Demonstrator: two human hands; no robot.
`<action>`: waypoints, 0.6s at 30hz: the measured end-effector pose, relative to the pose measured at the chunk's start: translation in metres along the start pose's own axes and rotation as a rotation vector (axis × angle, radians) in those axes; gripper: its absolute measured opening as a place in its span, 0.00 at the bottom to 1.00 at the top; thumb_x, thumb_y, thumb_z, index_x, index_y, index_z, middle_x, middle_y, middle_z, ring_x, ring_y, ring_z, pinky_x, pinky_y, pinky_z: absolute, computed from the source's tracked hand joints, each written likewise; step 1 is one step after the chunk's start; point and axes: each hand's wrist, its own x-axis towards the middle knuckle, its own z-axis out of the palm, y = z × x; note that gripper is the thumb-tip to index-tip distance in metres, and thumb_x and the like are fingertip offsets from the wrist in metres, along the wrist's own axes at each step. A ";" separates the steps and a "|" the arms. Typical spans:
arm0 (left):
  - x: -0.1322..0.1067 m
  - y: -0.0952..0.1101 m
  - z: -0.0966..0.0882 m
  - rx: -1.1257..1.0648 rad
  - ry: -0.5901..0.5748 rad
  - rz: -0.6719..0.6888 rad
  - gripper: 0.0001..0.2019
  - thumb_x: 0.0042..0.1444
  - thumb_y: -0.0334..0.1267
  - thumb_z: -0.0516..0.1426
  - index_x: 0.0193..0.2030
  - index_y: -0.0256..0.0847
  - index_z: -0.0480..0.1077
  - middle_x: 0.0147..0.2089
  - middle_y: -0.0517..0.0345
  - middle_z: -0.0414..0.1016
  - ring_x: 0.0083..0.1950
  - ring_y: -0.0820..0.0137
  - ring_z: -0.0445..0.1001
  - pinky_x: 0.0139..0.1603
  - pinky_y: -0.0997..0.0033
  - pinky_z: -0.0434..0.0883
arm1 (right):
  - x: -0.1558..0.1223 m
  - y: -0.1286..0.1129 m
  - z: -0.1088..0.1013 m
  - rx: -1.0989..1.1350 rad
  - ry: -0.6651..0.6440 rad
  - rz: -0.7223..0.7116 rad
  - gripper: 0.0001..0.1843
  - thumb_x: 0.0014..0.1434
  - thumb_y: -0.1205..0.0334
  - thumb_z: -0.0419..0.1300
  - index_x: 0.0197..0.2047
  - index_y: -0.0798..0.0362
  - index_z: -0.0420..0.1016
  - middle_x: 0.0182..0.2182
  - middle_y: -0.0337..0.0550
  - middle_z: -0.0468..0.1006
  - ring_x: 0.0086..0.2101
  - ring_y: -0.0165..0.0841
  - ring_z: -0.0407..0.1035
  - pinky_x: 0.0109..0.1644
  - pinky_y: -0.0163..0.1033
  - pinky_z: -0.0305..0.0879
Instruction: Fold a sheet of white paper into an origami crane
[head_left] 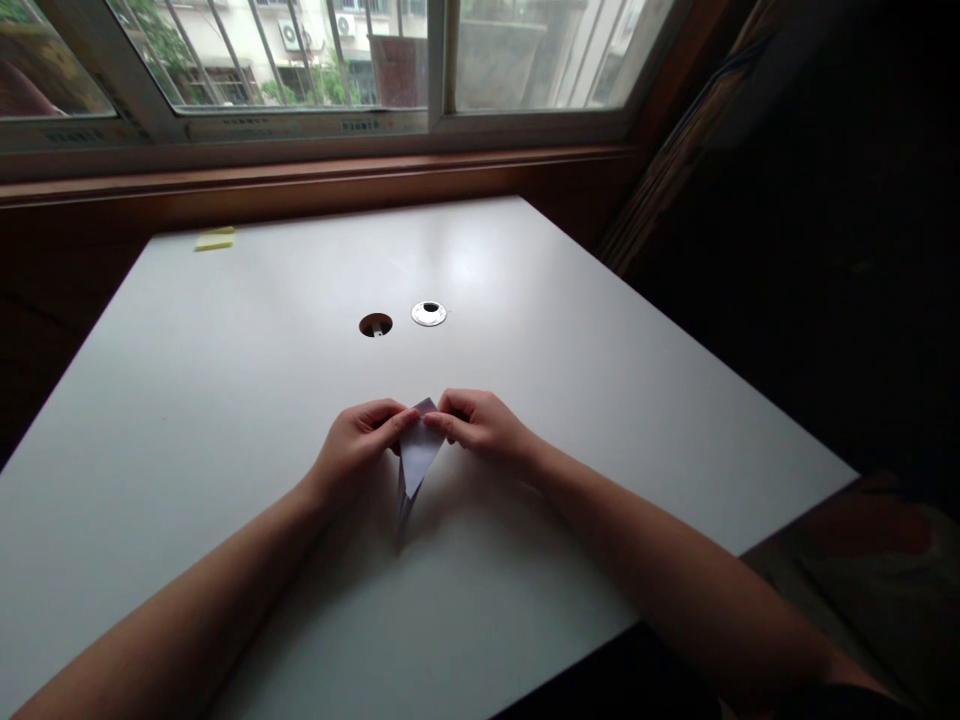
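Note:
A small piece of folded paper, pale grey-violet, is held up between both hands over the white table. Its top is a blunt corner, and its lower end narrows to thin points aimed toward me. My left hand pinches the upper left edge between thumb and fingers. On the upper right edge, my right hand grips with thumb and curled forefinger. Both thumbs lie on the near face, their tips close together. The fingers behind the paper are partly hidden.
Beyond the hands are a round cable hole in the tabletop and a white ring-shaped cover beside it. A yellow sticky-note pad lies near the far left corner. A barred window stands behind the table.

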 end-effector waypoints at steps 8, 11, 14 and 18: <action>0.001 -0.001 0.004 -0.088 0.119 -0.021 0.16 0.56 0.49 0.62 0.36 0.35 0.78 0.31 0.56 0.77 0.32 0.71 0.71 0.32 0.76 0.68 | 0.002 0.005 -0.001 0.154 -0.081 0.097 0.20 0.59 0.45 0.61 0.32 0.55 0.72 0.26 0.40 0.76 0.26 0.28 0.69 0.31 0.33 0.63; 0.002 -0.001 0.003 -0.122 0.096 -0.038 0.17 0.56 0.50 0.62 0.37 0.35 0.78 0.32 0.55 0.77 0.34 0.69 0.74 0.35 0.74 0.71 | 0.001 0.004 -0.002 0.184 -0.076 0.116 0.19 0.60 0.46 0.61 0.31 0.55 0.72 0.25 0.40 0.75 0.24 0.27 0.68 0.30 0.33 0.63; 0.003 0.001 0.002 -0.141 0.016 -0.066 0.17 0.54 0.49 0.64 0.40 0.35 0.78 0.36 0.53 0.79 0.37 0.67 0.76 0.37 0.72 0.73 | -0.001 0.005 -0.003 0.203 -0.028 0.108 0.18 0.59 0.47 0.62 0.30 0.55 0.71 0.23 0.38 0.74 0.23 0.27 0.67 0.29 0.33 0.62; 0.004 0.001 -0.001 -0.173 -0.070 -0.114 0.16 0.51 0.48 0.67 0.37 0.36 0.77 0.33 0.56 0.78 0.34 0.70 0.75 0.36 0.73 0.73 | -0.001 0.007 -0.002 0.218 0.010 0.095 0.17 0.59 0.48 0.62 0.30 0.55 0.71 0.23 0.38 0.74 0.23 0.26 0.66 0.29 0.32 0.61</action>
